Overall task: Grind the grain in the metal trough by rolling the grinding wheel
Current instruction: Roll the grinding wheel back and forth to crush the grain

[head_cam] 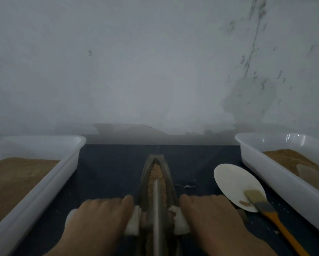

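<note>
The white-wrapped axle handles of the grey metal grinding wheel (pixel 156 206) are gripped by the left hand (pixel 99 217) and right hand (pixel 210 217) over tan grain (pixel 156 177) in the narrow metal trough (pixel 145 174).

Two hands (pixel 99 217), two white tubs (pixel 70 163), one metal trough (pixel 170 180), one grinding wheel (pixel 157 209), one paper plate (pixel 236 183), one brush (pixel 266 207)

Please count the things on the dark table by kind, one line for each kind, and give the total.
White plastic trays with brown powder: 2
Metal trough with grain: 1
Metal grinding wheel with white-wrapped handles: 1
White round plate: 1
Orange-handled brush: 1
Total: 6
</note>
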Tool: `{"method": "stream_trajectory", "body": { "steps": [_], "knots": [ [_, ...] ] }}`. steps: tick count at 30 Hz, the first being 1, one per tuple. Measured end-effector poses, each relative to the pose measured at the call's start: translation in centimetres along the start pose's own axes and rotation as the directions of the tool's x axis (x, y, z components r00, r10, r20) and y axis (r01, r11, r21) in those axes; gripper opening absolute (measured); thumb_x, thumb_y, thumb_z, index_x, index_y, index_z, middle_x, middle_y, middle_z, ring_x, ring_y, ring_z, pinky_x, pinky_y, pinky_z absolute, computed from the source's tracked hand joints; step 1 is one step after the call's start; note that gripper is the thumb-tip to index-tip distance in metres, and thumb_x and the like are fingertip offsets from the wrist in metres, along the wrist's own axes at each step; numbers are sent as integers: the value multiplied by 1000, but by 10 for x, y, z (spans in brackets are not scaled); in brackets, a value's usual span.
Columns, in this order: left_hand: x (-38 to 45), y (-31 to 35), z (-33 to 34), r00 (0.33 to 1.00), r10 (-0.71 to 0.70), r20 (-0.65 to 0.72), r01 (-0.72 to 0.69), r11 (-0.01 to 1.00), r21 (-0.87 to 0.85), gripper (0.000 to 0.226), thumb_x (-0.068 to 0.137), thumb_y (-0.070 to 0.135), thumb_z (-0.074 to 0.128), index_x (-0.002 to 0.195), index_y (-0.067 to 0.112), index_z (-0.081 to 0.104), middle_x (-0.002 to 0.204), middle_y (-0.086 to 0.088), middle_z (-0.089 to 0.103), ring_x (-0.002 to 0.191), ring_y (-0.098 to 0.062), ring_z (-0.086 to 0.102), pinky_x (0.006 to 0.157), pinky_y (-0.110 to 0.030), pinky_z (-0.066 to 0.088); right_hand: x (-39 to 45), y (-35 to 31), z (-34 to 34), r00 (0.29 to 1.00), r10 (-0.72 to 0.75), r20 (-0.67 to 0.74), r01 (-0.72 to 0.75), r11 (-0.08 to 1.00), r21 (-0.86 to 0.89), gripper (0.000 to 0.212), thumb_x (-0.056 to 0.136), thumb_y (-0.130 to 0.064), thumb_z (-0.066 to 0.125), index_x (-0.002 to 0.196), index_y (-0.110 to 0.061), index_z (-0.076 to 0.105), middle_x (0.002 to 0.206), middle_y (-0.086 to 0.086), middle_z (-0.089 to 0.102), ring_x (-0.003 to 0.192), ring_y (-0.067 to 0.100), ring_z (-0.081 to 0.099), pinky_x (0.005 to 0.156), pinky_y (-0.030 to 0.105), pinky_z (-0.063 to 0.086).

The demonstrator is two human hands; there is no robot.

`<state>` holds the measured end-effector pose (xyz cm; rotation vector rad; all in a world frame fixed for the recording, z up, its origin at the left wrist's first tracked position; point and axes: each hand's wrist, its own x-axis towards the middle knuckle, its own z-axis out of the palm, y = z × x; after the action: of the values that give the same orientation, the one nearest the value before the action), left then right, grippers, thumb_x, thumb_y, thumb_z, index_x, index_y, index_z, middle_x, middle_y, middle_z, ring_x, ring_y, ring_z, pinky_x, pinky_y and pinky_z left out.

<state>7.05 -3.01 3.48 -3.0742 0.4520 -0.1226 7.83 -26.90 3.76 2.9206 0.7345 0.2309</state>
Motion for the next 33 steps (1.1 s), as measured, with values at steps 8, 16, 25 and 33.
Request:
{"method": "stream_trajectory", "body": {
  "steps": [8, 16, 25, 33],
  "knots": [
    [28, -2, -2, 990, 13, -141, 0, 995, 96, 38, 81, 44, 56, 85, 38, 19, 86, 14, 44, 76, -9, 46, 67, -29, 30, 32, 17, 6, 994, 22, -103, -20, 1000, 13, 19, 84, -25, 59, 98, -22, 46, 95, -1, 64, 79, 22, 61, 65, 32, 38],
    [12, -3, -5, 999, 30, 18, -31, 998, 56, 43, 79, 45, 59, 80, 39, 17, 78, 14, 36, 73, -11, 38, 69, -32, 33, 14, 9, -7, 1000, -1, 20, 0, 1000, 31, 23, 85, -25, 59, 106, -22, 49, 102, 2, 62, 88, 24, 60, 67, 33, 34],
    [25, -5, 1, 990, 31, -140, -13, 992, 127, 41, 81, 42, 58, 83, 38, 17, 86, 14, 46, 70, -10, 37, 65, -30, 29, 17, 10, -3, 998, 41, -40, -38, 998, 59, 22, 86, -26, 59, 103, -24, 45, 99, -2, 61, 83, 20, 58, 62, 31, 30],
    [35, -14, 11, 982, -38, -184, 43, 999, 23, 30, 82, 40, 57, 85, 36, 27, 80, 13, 48, 68, -9, 48, 61, -28, 35, 52, 18, 1, 980, -34, -198, 7, 991, -135, 21, 82, -13, 61, 100, -15, 48, 88, 4, 64, 75, 28, 61, 58, 33, 31]
  ]
}}
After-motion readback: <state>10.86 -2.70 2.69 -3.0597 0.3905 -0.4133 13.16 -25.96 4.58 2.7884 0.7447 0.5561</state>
